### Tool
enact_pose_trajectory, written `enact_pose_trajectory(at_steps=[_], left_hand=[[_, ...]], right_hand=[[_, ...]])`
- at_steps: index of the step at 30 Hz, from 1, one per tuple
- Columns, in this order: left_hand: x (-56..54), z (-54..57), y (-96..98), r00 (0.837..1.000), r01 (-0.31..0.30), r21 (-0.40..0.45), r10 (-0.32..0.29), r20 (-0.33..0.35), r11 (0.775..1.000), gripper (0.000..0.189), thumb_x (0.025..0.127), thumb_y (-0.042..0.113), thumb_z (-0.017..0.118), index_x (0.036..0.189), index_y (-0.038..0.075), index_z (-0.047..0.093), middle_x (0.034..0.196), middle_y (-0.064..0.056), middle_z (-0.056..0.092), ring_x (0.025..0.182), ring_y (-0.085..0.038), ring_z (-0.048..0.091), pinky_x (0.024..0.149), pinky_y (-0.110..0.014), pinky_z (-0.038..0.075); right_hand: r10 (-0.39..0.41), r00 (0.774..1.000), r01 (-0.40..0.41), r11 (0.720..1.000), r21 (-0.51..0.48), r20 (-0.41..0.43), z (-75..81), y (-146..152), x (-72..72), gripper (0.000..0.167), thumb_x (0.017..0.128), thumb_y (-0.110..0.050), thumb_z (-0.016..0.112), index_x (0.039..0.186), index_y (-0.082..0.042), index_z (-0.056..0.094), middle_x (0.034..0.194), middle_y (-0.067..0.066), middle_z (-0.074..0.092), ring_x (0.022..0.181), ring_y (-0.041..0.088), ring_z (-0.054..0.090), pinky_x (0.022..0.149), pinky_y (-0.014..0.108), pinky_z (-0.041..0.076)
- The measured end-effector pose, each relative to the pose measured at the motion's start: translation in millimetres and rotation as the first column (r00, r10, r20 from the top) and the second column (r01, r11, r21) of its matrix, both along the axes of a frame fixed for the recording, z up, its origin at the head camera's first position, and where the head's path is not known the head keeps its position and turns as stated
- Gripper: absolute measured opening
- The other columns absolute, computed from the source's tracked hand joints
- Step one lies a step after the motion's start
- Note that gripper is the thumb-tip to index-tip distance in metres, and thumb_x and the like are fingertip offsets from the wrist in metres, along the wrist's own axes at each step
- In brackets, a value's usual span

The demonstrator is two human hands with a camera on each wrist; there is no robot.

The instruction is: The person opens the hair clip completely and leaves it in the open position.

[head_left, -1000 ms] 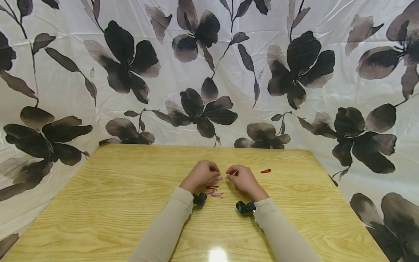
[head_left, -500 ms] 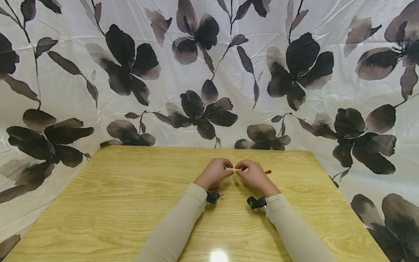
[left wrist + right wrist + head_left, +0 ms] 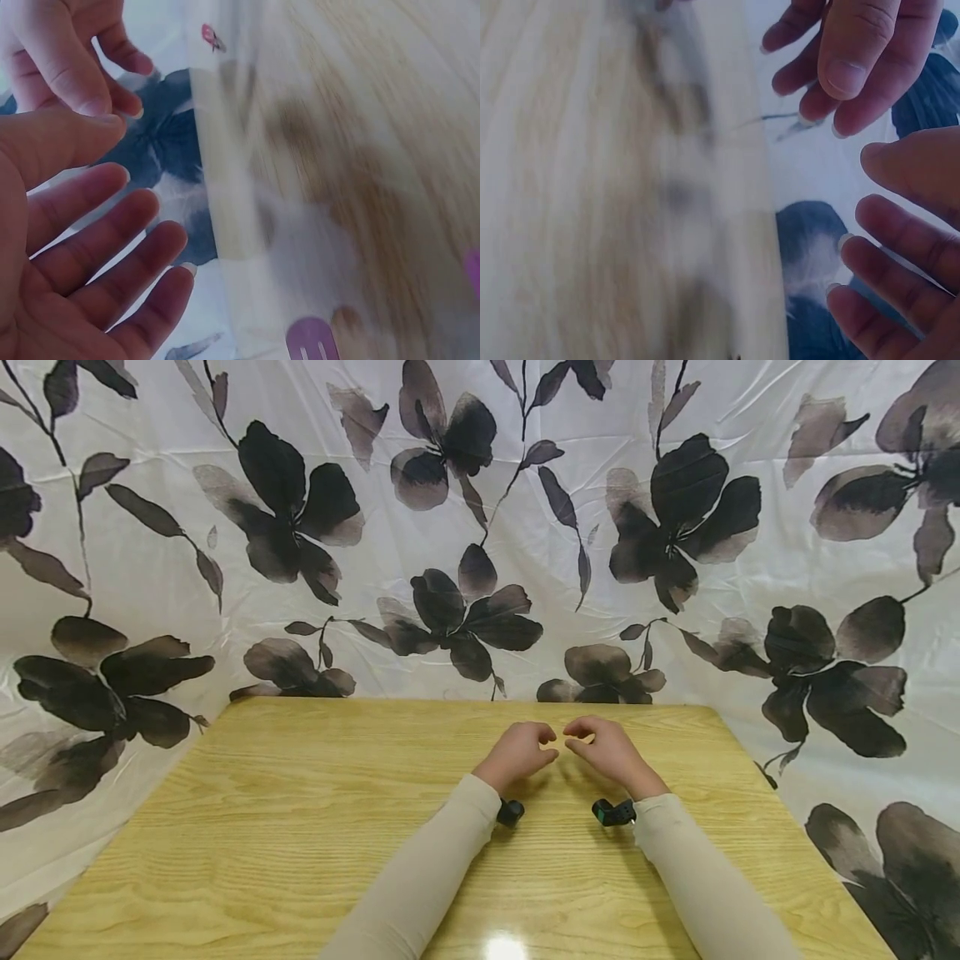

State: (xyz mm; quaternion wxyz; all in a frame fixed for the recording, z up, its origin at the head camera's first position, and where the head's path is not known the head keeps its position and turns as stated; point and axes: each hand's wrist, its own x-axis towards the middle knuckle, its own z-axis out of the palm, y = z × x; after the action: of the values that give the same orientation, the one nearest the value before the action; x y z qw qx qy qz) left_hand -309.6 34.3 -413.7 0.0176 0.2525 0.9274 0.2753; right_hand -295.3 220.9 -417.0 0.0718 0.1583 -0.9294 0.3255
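Note:
Both hands hover over the table, fingertips facing each other across a small gap. In the head view the left hand [image 3: 522,750] has its fingers loosely bent, with nothing between them. To its right, the right hand [image 3: 606,747] is bent the same way and holds nothing. The left wrist view shows a purple hair clip [image 3: 311,339] on the tabletop below the left hand, and a second purple piece [image 3: 472,270] cut off at the right edge. Farther off lies a small red hair clip [image 3: 212,37]. The head view shows no clips, as the hands and forearms cover that area.
The wooden table [image 3: 300,810] spreads around the hands on all sides. A white cloth with dark flowers [image 3: 465,510] hangs behind its far edge. A black wrist camera [image 3: 512,812] sits on the left wrist and another camera [image 3: 612,812] on the right.
Both hands have shifted right and slightly away from the body. The pink and red clips seen near the left hand, and the red clip at right, are now covered in the head view.

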Motion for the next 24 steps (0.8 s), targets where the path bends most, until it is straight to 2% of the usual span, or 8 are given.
enact_pose_trajectory(at_steps=[8, 15, 20, 24], left_hand=[[-3.2, 2.2, 15.3, 1.000, -0.001, -0.003, 0.001, 0.007, 1.000, 0.033, 0.094, 0.024, 0.062, 0.121, 0.007, 0.066, 0.116, -0.006, 0.068, 0.107, -0.021, 0.063, 0.090, -0.035, 0.051], [-5.7, 1.5, 24.4, 1.000, -0.004, -0.017, 0.005, 0.012, 1.000, 0.031, 0.094, 0.023, 0.062, 0.120, 0.007, 0.067, 0.115, -0.007, 0.069, 0.106, -0.021, 0.063, 0.090, -0.035, 0.051], [-8.9, -1.7, 30.6, 1.000, 0.001, -0.034, 0.000, 0.016, 0.999, 0.030, 0.093, 0.022, 0.063, 0.119, 0.007, 0.067, 0.114, -0.006, 0.069, 0.104, -0.020, 0.064, 0.089, -0.033, 0.051], [-12.7, -5.5, 34.6, 1.000, 0.009, -0.049, -0.008, 0.024, 0.999, 0.030, 0.093, 0.021, 0.063, 0.118, 0.006, 0.068, 0.114, -0.006, 0.069, 0.103, -0.019, 0.064, 0.088, -0.033, 0.051]], right_hand=[[-0.014, 1.000, 0.013, 0.999, 0.037, 0.008, 4.3, 11, -6.7, 0.022, 0.093, -0.020, 0.064, 0.112, -0.009, 0.069, 0.114, 0.011, 0.067, 0.106, 0.029, 0.060, 0.087, 0.045, 0.052], [-0.030, 0.996, 0.032, 0.999, -0.022, 0.084, 4.8, 21, -11.6, 0.026, 0.095, -0.019, 0.062, 0.117, -0.005, 0.066, 0.115, 0.017, 0.063, 0.090, 0.028, 0.064, 0.060, 0.032, 0.056], [-0.025, 0.993, 0.032, 0.998, -0.059, 0.115, 5.7, 28, -13.8, 0.027, 0.095, -0.018, 0.061, 0.118, -0.003, 0.065, 0.117, 0.018, 0.061, 0.101, 0.033, 0.059, 0.062, 0.035, 0.058], [-0.023, 0.995, 0.029, 0.998, -0.057, 0.096, 4.6, 33, -15.0, 0.026, 0.095, -0.016, 0.062, 0.117, -0.002, 0.065, 0.115, 0.017, 0.062, 0.107, 0.034, 0.056, 0.062, 0.033, 0.058]])
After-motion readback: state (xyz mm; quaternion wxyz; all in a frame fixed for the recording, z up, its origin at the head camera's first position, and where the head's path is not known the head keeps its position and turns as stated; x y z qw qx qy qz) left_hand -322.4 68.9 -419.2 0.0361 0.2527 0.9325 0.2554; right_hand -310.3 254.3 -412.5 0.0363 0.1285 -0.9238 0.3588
